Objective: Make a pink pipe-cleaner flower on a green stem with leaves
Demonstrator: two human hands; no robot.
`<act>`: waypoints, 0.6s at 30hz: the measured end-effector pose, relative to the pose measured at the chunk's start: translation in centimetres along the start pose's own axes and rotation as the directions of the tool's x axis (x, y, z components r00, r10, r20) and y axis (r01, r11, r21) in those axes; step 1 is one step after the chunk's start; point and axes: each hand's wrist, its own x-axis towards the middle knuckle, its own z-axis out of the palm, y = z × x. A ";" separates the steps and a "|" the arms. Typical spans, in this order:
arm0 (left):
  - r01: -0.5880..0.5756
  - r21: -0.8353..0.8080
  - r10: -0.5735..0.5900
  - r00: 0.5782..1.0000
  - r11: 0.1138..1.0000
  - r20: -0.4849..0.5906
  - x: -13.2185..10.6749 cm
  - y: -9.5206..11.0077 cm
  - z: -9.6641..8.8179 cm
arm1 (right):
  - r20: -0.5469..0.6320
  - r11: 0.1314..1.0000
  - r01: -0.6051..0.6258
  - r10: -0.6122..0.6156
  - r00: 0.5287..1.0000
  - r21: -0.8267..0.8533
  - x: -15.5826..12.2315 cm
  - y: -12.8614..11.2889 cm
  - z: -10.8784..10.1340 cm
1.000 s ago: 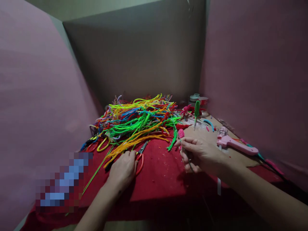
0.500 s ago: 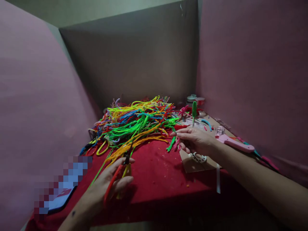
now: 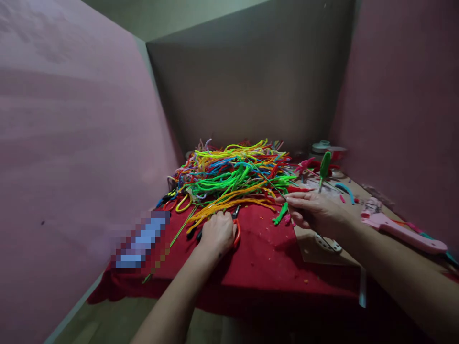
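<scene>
My left hand [image 3: 217, 231] rests knuckles up on the red cloth [image 3: 258, 267], fingers curled over red-handled scissors [image 3: 237, 232] at the near edge of a big pile of coloured pipe cleaners [image 3: 233, 174]. My right hand [image 3: 315, 212] is further right, fingers pinched on a thin wire stem [image 3: 278, 191] that runs up toward the pile. A small pink piece [image 3: 288, 219] and a green pipe-cleaner bit [image 3: 281, 213] lie just left of that hand.
A pink glue gun [image 3: 398, 231] lies at the right on a cardboard sheet [image 3: 322, 253]. A small white object [image 3: 328, 243] sits under my right wrist. A green leaf on a stem [image 3: 324, 165] and tape rolls [image 3: 326, 147] stand behind. A blurred-out flat object [image 3: 139, 241] lies left. Walls close in on three sides.
My left hand, which had lifted the scissors off the cloth, has come back down onto it beside the pile. The view has swung left. My right hand stays pinched on the stem.
</scene>
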 end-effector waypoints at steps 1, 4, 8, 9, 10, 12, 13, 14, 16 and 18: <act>-0.020 -0.016 0.019 1.000 1.000 -0.017 -0.3 -0.3 -0.3 | -0.009 1.000 0.002 -0.002 1.000 -0.010 0.1 -0.1 0.1; -0.014 -0.133 0.006 0.998 0.991 -0.061 -2.0 -2.7 -1.3 | -0.005 0.999 0.011 -0.012 1.000 -0.041 0.6 -0.3 0.4; 0.153 -0.299 -0.168 0.986 0.942 -0.023 -4.8 -7.0 -1.0 | -0.001 0.998 0.016 -0.016 1.000 -0.053 1.3 0.0 0.3; 0.131 -0.316 -0.139 0.990 0.940 -0.002 -5.1 -7.7 -0.5 | -0.017 0.999 0.009 -0.010 1.000 -0.049 1.4 0.2 0.2; 0.122 -0.300 -0.137 0.990 0.946 -0.029 -5.2 -8.1 0.2 | -0.034 0.999 -0.002 0.001 0.999 -0.053 1.4 0.3 0.2; 0.066 -0.229 -0.098 0.987 0.971 -0.128 -4.8 -8.2 1.4 | -0.062 0.997 -0.025 0.020 0.998 -0.074 1.3 0.6 0.3; 0.073 -0.188 -0.108 0.977 0.980 -0.183 -4.3 -7.9 1.9 | -0.073 0.996 -0.032 0.026 0.997 -0.087 1.2 0.6 0.4; 0.080 -0.142 -0.109 0.972 0.987 -0.207 -3.7 -7.6 2.2 | -0.081 0.994 -0.035 0.027 0.996 -0.104 1.0 0.6 0.4; 0.126 -0.037 -0.131 0.971 0.991 -0.202 -2.5 -6.9 2.2 | -0.085 0.991 -0.012 0.001 0.996 -0.136 0.7 0.7 0.5; 0.173 0.048 -0.167 0.981 0.984 -0.103 -1.6 -6.4 1.8 | -0.062 0.987 0.018 -0.028 0.998 -0.159 0.5 0.8 0.4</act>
